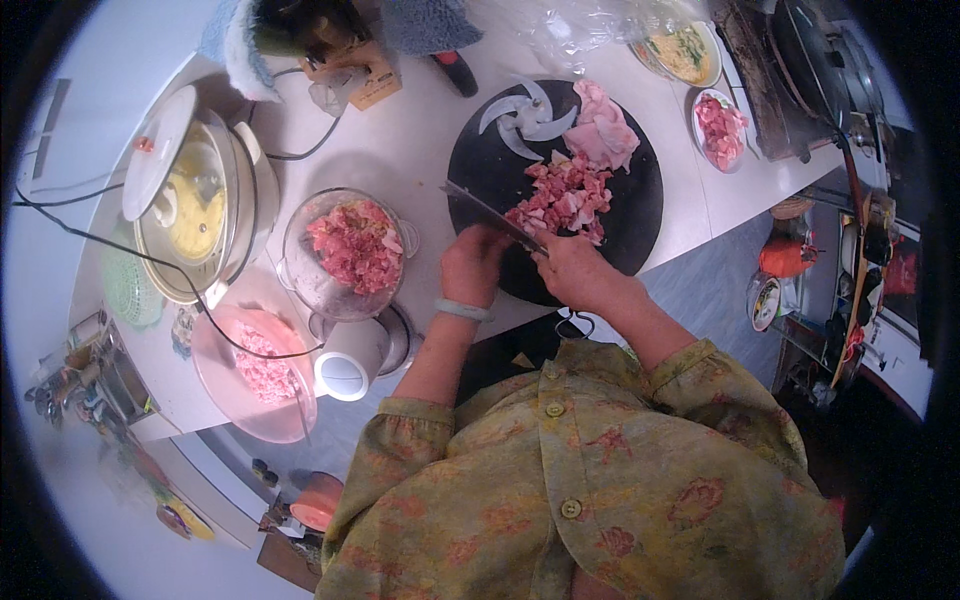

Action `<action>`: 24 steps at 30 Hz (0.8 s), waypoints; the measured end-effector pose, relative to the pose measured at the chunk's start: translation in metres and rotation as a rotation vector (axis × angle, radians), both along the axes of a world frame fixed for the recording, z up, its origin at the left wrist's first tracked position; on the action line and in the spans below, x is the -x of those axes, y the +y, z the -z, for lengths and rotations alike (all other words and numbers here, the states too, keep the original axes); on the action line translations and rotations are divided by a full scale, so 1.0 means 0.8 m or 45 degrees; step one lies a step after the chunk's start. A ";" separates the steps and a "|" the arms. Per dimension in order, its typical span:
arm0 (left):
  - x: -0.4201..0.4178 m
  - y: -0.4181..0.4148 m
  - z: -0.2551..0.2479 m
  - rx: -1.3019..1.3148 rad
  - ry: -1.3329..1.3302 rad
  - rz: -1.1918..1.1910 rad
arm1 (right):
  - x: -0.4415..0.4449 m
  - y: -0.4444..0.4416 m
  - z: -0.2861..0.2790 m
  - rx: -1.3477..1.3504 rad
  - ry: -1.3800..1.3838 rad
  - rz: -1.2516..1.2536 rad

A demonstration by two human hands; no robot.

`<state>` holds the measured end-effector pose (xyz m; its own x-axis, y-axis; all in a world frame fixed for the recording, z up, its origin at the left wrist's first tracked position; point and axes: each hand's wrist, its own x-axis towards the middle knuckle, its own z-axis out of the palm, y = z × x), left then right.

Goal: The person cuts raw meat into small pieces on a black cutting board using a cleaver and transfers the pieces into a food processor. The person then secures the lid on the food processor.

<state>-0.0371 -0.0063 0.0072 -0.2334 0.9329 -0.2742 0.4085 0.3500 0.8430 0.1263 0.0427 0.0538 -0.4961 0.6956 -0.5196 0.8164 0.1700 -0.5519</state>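
Observation:
My right hand [574, 268] grips the handle end of a kitchen knife [487, 214], whose blade points to the upper left across a round black cutting board [484, 161]. Close to the blade's left side is my left hand [474, 259], its fingers blurred and partly hidden; whether it holds anything cannot be told. Chopped raw meat [574, 195] lies heaped on the board, touching a larger pale piece of meat [602, 129]. A food-processor blade [527, 118] rests at the board's upper left. To the left, a clear bowl [300, 225] contains chopped meat.
A pink bowl of ground meat [262, 364] stands at the lower left beside a white appliance [349, 364]. An electric pot [255, 202] with a cable is farther back. A plate of meat [720, 131] and a food bowl [681, 54] sit at the upper right.

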 end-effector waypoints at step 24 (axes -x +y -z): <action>-0.006 -0.004 0.004 -0.068 0.129 0.153 | 0.015 0.000 0.015 0.035 0.151 0.328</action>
<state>-0.0321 -0.0091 0.0036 -0.1430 0.9684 -0.2041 0.5288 0.2491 0.8114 0.1139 0.0427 0.0419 -0.3629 0.7931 -0.4893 0.7603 -0.0515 -0.6475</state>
